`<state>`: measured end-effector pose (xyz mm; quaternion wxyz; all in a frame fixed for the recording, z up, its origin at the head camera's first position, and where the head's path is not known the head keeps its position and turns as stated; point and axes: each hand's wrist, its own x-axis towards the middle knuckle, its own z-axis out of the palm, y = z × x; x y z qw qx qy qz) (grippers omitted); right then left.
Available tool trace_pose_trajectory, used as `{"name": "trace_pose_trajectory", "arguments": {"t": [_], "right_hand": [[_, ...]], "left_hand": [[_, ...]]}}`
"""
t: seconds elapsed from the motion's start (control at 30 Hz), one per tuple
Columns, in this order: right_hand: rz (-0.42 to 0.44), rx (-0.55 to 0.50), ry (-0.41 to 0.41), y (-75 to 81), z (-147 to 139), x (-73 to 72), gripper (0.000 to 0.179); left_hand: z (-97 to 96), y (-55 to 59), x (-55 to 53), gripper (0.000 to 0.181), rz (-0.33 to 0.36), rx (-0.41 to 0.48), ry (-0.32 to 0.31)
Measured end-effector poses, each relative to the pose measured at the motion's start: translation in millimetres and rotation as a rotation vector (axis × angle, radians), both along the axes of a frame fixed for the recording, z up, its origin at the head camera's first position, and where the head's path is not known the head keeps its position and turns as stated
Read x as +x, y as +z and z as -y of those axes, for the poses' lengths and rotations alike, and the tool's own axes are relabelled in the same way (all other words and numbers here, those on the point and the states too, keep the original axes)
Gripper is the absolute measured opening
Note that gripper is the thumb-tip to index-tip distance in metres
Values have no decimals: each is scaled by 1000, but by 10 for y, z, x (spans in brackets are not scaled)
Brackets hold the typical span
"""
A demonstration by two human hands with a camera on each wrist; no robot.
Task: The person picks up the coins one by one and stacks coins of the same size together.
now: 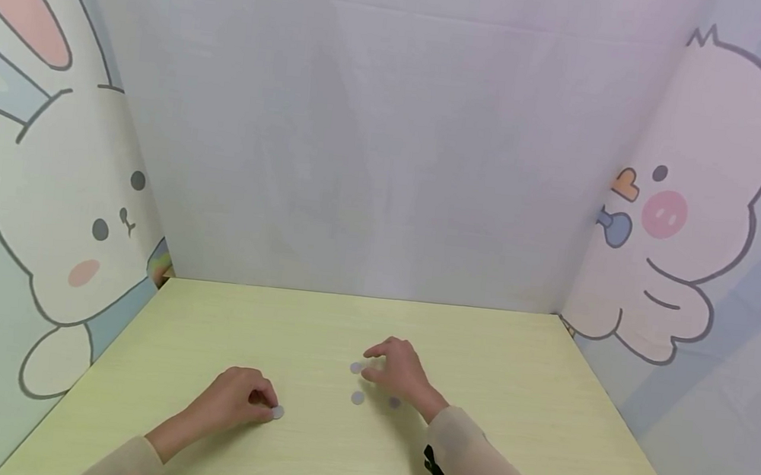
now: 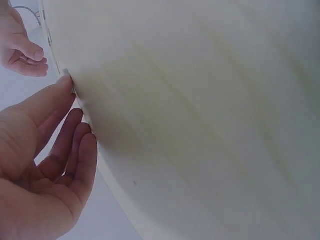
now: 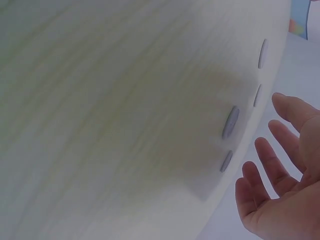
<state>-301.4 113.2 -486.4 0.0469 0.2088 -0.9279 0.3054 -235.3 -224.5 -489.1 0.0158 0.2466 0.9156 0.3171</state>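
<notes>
My left hand (image 1: 230, 399) is at the left of the table, its thumb and index finger pinching a small round grey disc (image 1: 277, 412) at the tabletop. In the left wrist view the disc's thin edge (image 2: 66, 73) shows by the fingertips. Further right, my right hand (image 1: 401, 369) hovers over more grey discs, fingers spread and loosely bent, holding nothing. One disc (image 1: 356, 367) lies by its fingertips, another (image 1: 357, 397) nearer me, and a third (image 1: 395, 402) below the wrist. The right wrist view shows several discs (image 3: 230, 122) flat on the table, apart from the fingers.
The pale yellow wooden table (image 1: 481, 339) reaches back to a plain light curtain (image 1: 375, 153). Cloth panels with a cartoon rabbit (image 1: 57, 237) and a cartoon duck (image 1: 706, 146) stand along the left and right sides. A black strap part (image 1: 432, 463) is at the right sleeve.
</notes>
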Motion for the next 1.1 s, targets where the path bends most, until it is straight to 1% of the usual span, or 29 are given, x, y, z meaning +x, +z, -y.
{"name": "trace_pose_trajectory", "arguments": {"t": [0.1, 0.33, 0.5, 0.83, 1.1], "right_hand": [[13, 17, -17, -29, 19, -22, 27], [-6, 71, -18, -74, 60, -69, 27], [1, 105, -26, -106, 94, -78, 23], [4, 120, -38, -93, 134, -55, 17], [11, 108, -41, -95, 143, -55, 15]], "left_hand": [[-5, 1, 4, 13, -1, 0, 5], [5, -3, 6, 12, 5, 3, -1], [9, -4, 8, 12, 3, 4, -3], [5, 6, 6, 12, -3, 13, -11], [8, 0, 3, 13, 1, 11, -9]]}}
